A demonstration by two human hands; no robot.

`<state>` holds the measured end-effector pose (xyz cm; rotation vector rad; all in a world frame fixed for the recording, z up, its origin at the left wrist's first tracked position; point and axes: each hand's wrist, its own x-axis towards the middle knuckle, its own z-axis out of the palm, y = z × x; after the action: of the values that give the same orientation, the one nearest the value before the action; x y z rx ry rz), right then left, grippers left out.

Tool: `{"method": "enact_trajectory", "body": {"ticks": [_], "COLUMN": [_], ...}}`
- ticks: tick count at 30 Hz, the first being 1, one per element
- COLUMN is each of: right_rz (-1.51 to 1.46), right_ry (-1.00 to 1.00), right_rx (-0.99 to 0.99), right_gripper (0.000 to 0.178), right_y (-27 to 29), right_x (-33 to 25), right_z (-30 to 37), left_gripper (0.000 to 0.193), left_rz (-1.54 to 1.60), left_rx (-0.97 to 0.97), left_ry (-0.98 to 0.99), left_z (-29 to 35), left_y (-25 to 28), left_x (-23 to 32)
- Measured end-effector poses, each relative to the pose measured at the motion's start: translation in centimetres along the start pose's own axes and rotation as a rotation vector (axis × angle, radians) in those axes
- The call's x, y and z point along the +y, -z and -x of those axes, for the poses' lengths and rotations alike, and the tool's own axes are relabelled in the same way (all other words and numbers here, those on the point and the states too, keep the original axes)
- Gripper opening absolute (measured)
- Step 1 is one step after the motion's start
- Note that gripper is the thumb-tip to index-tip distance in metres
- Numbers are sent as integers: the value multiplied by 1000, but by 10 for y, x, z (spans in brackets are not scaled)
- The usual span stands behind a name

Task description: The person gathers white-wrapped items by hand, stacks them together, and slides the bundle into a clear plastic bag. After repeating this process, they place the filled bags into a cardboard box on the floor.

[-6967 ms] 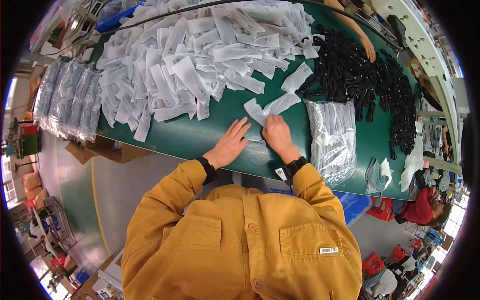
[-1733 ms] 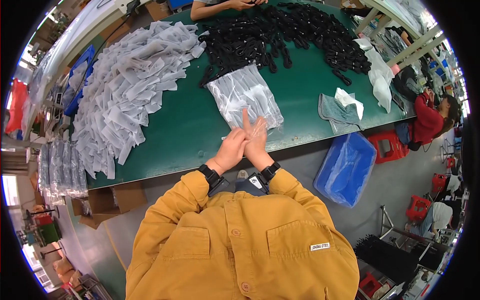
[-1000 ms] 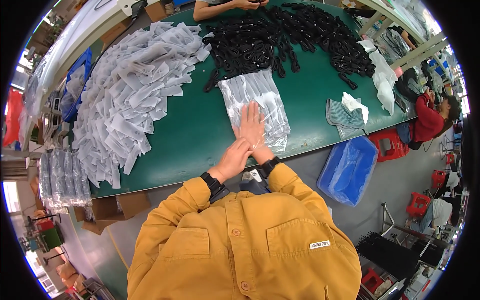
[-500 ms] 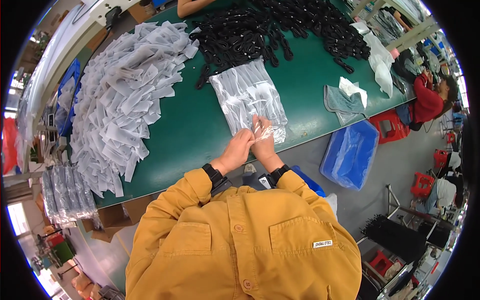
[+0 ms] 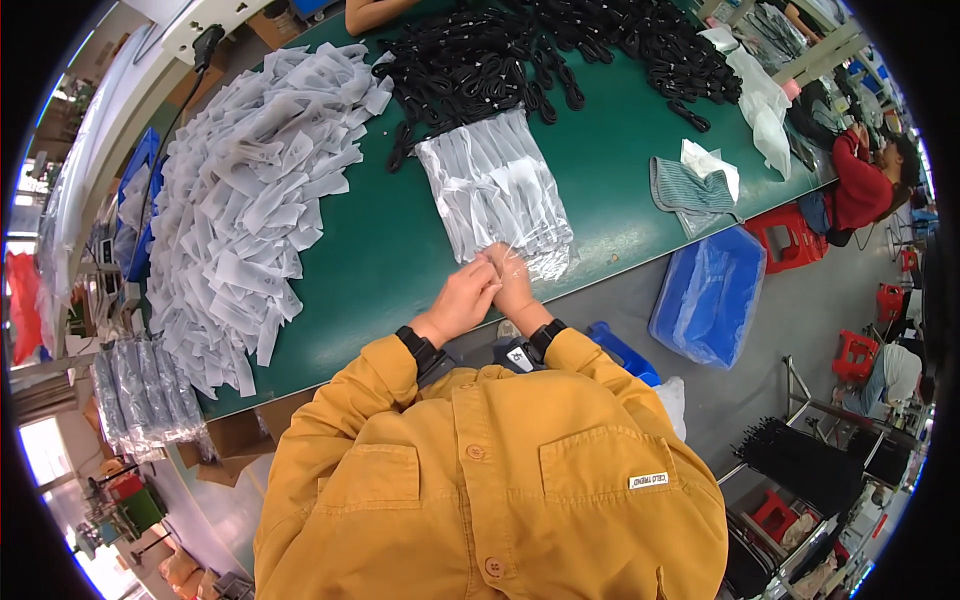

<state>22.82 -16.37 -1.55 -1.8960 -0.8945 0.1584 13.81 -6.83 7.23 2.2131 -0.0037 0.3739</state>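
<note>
Clear bag (image 5: 495, 185) packed with pale sleeves lies flat near the middle of the counter (image 5: 375, 250), its loose film end toward the near edge, far end right by the black cord pile (image 5: 465, 75). Left hand (image 5: 462, 302): fingers curled into a pinch at that loose end, looks like it has film. Right hand (image 5: 513, 287) sits against it, fingers partly behind film; can't tell how far closed or what it grips. Bag is flat probably so the counter takes the weight and both hands work the film; loose end faces the person, likely for reach. Loose sleeve pile (image 5: 245, 190) fills the counter's left end, presumably kept apart from the cords. Striped cloth (image 5: 690, 188) near the right end.
</note>
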Motion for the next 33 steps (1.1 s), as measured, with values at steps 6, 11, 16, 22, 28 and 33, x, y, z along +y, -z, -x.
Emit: {"method": "enact_trajectory", "body": {"ticks": [6,11,16,22,28,33], "right_rz": [49,392,449,537,258,309], "right_ry": [112,-12,369,236,220,170], "right_rx": [-160,158,200,-184,-39,138], "right_gripper": [11,13,46,55,58,64], "right_y": [56,127,129,82,119,105], "right_x": [-10,-17,-46,24,26,30], "right_z": [14,-10,-93,-111,-73,-45], "left_gripper": [34,58,60,62,69,83], "left_rz": [-280,-531,-624,-658,-615,-702], "left_rx": [166,-117,-248,-271,-278,-323], "left_ry": [-15,-53,-44,-57,8,37], "left_z": [-40,-65,-58,-64,-41,-16], "left_y": [23,16,8,12,10,-15], "left_x": [-22,-45,-55,-55,-17,-4]}}
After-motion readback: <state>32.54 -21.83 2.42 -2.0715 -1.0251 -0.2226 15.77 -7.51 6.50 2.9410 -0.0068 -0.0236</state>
